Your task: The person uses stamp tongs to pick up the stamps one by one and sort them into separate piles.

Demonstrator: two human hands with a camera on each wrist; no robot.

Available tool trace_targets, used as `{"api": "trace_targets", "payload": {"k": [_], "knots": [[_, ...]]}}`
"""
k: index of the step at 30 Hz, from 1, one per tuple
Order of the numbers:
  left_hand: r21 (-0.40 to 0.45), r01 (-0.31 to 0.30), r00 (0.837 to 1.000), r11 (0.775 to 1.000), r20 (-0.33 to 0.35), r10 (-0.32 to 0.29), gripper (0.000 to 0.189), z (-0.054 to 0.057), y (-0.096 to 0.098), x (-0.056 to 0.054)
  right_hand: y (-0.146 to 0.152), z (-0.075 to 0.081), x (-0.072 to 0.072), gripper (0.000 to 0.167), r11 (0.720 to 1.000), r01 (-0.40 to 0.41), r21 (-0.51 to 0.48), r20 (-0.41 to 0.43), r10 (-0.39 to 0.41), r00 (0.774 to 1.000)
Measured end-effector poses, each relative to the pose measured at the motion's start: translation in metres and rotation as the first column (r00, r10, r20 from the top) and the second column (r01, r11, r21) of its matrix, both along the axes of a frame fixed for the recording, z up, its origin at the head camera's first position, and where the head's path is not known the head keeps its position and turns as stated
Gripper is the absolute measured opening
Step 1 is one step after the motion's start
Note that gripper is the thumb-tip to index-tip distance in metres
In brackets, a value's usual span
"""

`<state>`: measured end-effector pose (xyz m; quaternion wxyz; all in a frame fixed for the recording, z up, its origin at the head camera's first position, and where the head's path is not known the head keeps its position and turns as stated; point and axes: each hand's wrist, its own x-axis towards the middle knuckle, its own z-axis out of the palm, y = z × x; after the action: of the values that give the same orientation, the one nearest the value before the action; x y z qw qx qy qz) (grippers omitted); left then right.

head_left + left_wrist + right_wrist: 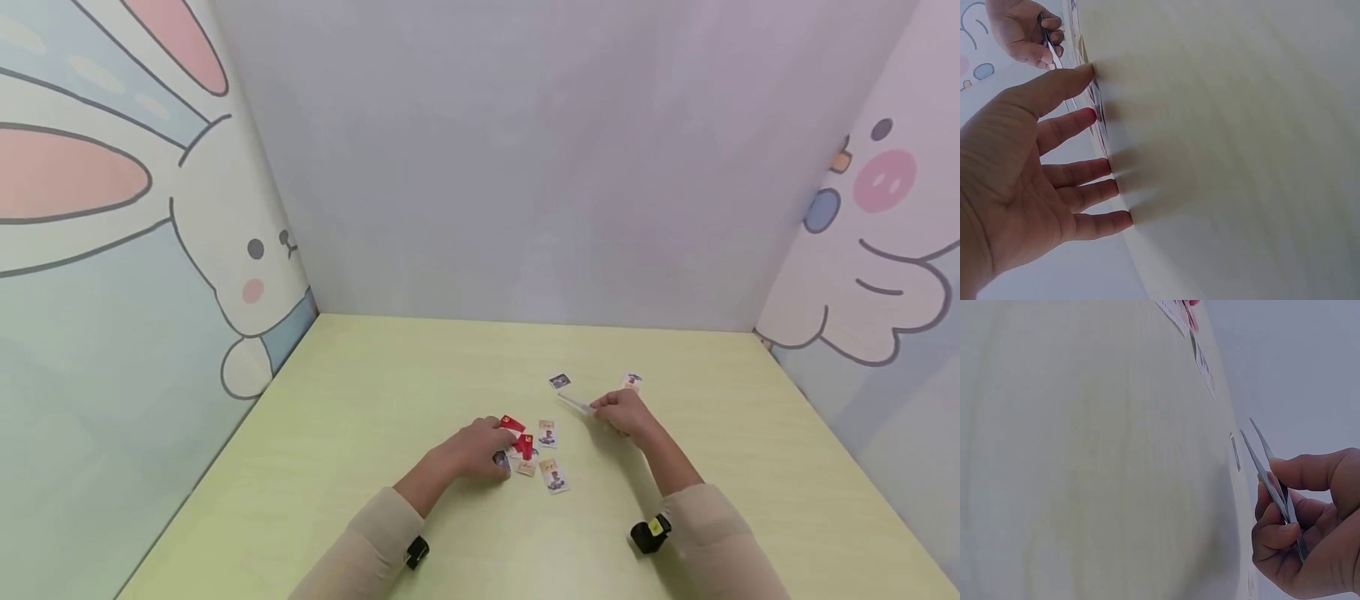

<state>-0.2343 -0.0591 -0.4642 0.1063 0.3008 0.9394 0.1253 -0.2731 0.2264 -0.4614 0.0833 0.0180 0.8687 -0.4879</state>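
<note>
My left hand (474,452) rests over a small cluster of picture cards, its fingers spread and their tips down at the cards and table. Two red pieces, one a red card (526,447), lie at those fingertips, partly covering other cards. My right hand (1310,531) holds metal tweezers (1259,462) between thumb and fingers; the two tips stand apart with nothing between them. In the head view the tweezers point left, above the table, near a small dark picture card (559,381). Two light picture cards, an upper card (547,434) and a lower card (554,476), lie right of the cluster.
Another small card (632,380) lies just beyond the right hand. The pale yellow table (390,367) meets a grey back wall (525,167). Cartoon-printed panels stand on both sides, a rabbit panel (217,208) at left. Both sleeves carry a black wrist device.
</note>
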Motion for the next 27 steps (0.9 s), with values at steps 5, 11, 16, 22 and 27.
{"api": "trace_targets", "payload": {"k": [5,11,16,22,27], "knots": [[-0.014,0.001,1.0,1.0,-0.03,-0.001,0.043,0.001,0.0,-0.003,-0.002,0.005,0.003,0.02,1.0,-0.02,-0.007,0.003,0.02,1.0],[-0.025,-0.004,1.0,1.0,-0.016,0.004,0.042,0.007,-0.002,-0.002,-0.005,0.009,0.008,0.018,0.999,-0.024,-0.024,0.03,0.025,0.999],[-0.028,-0.008,1.0,1.0,-0.014,0.007,0.043,0.008,-0.004,0.0,-0.007,0.007,0.012,0.016,0.999,-0.028,-0.029,0.035,0.029,0.999],[-0.026,-0.001,1.0,1.0,-0.022,0.0,0.043,0.004,-0.003,0.001,-0.009,0.002,0.019,0.013,0.998,-0.057,-0.031,0.033,0.058,0.998],[-0.019,0.009,1.0,1.0,-0.02,-0.009,0.044,0.002,-0.002,0.003,-0.011,-0.002,0.024,0.012,0.997,-0.073,-0.03,0.04,0.074,0.996]]}}
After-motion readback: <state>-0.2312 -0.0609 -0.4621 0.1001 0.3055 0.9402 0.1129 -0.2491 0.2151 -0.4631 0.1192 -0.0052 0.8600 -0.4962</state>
